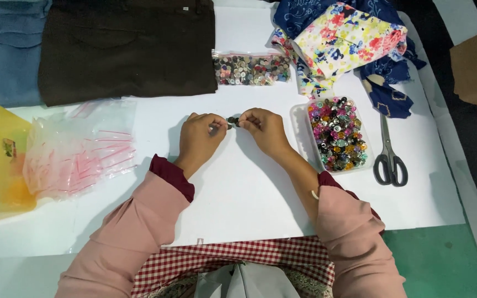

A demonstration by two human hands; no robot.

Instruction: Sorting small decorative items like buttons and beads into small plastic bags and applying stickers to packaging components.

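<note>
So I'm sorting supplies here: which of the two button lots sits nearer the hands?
The open clear plastic tray of bright mixed buttons, just beside the right hand. The sealed clear bag of buttons lies farther up, by the dark brown folded garment.

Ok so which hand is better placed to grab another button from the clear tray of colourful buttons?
Probably the right hand. The tray of colourful buttons lies just beside it on the white table, while the left hand sits farther away, across the small dark buttons both hands pinch together.
</note>
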